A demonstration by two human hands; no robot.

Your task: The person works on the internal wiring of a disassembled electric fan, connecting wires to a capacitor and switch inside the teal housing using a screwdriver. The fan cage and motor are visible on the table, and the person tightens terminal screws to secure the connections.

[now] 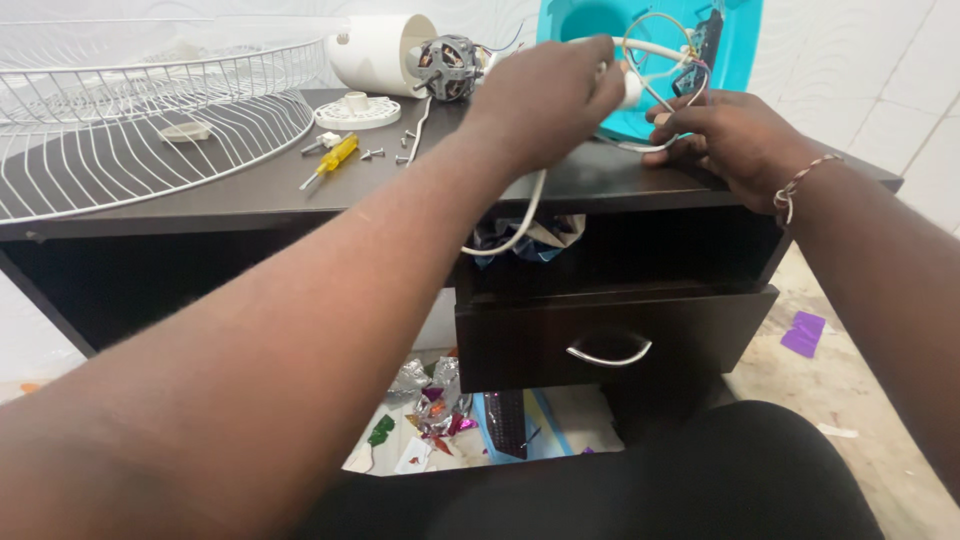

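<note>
Fingers of my left hand (545, 95) are clenched around a white power cord (520, 215), gripping it where it meets the turquoise fan base (725, 45); below my fist the cord droops over the front edge of the dark bench (250, 195) and hangs in front of the open compartment above the drawer (610, 335). My right hand (725, 140) rests on the bench just right of the base, its fingers pinching a thin loop of white wires (655, 80) that comes out of the base's hollow. Left of the base lies the bare fan motor (450, 65) against its white housing (375, 50). Further left of the base I see a white round cap (357, 110), loose screws (385, 150), a yellow-handled screwdriver (332, 160) and the white wire fan guard (140, 120).
</note>
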